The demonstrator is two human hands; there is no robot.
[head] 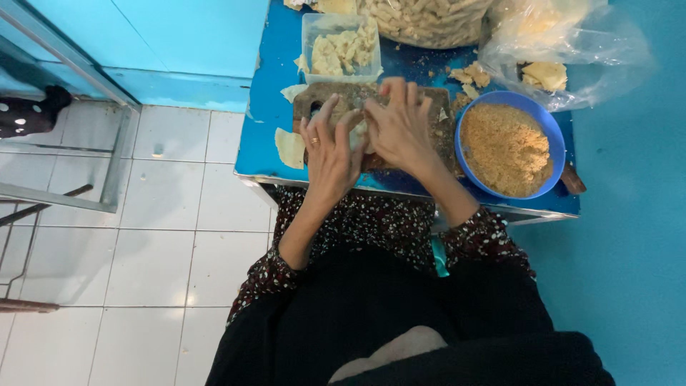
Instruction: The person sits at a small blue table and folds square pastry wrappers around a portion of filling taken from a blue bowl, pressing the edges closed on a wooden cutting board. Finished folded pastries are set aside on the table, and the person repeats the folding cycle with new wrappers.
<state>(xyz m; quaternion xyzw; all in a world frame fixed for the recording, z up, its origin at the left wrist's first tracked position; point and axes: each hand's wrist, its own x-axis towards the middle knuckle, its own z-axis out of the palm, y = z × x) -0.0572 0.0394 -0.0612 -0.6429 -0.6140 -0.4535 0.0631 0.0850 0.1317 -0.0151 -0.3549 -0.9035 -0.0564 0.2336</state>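
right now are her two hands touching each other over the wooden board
Touching. The head view shows the left hand and right hand pressed together around a pale piece above the wooden board, no gap between the fingers.

She wears a dark blouse speckled with small pale and reddish dots, sleeves pushed up past the forearms. A black cloth covers her lap below. A gold ring sits on a finger of the left hand (330, 154).

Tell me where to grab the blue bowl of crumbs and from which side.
Grip the blue bowl by its bare right rim, coming from the right. It is filled with crumbs, the right hand and board crowd its left, and a plastic bag lies behind it.
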